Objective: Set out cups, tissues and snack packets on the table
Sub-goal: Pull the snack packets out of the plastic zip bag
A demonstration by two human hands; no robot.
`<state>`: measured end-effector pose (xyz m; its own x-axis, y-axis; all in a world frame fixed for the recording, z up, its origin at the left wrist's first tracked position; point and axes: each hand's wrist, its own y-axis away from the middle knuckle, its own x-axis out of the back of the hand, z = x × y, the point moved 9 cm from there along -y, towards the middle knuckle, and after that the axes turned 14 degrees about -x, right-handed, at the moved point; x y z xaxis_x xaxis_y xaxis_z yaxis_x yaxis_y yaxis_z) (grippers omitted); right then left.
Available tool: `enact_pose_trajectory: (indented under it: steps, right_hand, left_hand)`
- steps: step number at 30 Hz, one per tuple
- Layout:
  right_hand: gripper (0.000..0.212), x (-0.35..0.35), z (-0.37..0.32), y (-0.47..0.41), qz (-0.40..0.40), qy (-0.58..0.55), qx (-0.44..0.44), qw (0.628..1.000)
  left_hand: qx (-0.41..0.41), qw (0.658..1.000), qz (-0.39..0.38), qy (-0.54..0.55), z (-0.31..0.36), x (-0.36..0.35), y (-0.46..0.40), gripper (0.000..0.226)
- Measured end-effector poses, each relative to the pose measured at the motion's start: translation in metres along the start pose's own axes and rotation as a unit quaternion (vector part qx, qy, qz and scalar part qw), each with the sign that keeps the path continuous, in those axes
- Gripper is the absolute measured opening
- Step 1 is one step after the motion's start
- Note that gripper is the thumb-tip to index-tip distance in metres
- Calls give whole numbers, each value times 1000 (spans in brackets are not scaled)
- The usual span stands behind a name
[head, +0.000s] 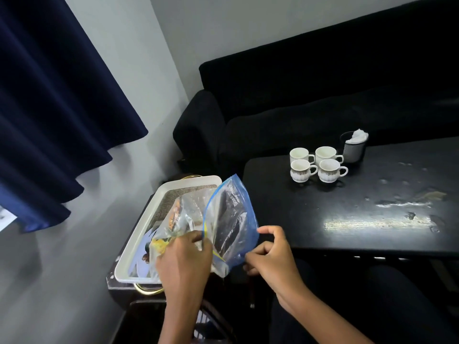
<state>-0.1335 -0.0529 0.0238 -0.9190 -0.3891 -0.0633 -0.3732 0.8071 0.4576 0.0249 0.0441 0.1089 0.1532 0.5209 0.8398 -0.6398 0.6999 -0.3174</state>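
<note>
Several white cups [316, 164] with patterned bands stand grouped on the black table [347, 219] at its far left. Behind them a dark holder [354, 147] has white tissues sticking out. A clear zip bag with blue edges [231, 219] is held up over the gap between the tray and the table. My left hand [185, 261] grips that bag's lower left part together with clear snack packets [173, 219]. My right hand [273, 254] pinches the bag's right edge with thumb and fingers.
A white tray [139, 244] with gold handles rests on a small dark side table at the left, with blue and white items inside. A black sofa [298, 95] stands behind the table. A dark blue curtain [49, 108] hangs at the left.
</note>
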Motion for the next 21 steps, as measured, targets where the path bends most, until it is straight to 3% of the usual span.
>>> enact_pose_trajectory:
  steps: [8, 12, 17, 21]
  right_hand:
    - [36, 2, 3, -5, -8, -9, -1, 1000]
    - [18, 0, -18, -1, 27, 106, 71, 991]
    - [7, -12, -69, 10, 85, 233, 231, 941]
    - [13, -49, -93, -6, 27, 296, 267, 917]
  left_hand:
    - [23, 996, 85, 23, -24, 14, -4, 21]
    - [19, 990, 127, 57, -29, 19, -6, 16]
    - [16, 990, 83, 114, -32, 4, -11, 6]
    - [16, 989, 45, 142, -30, -6, -13, 11]
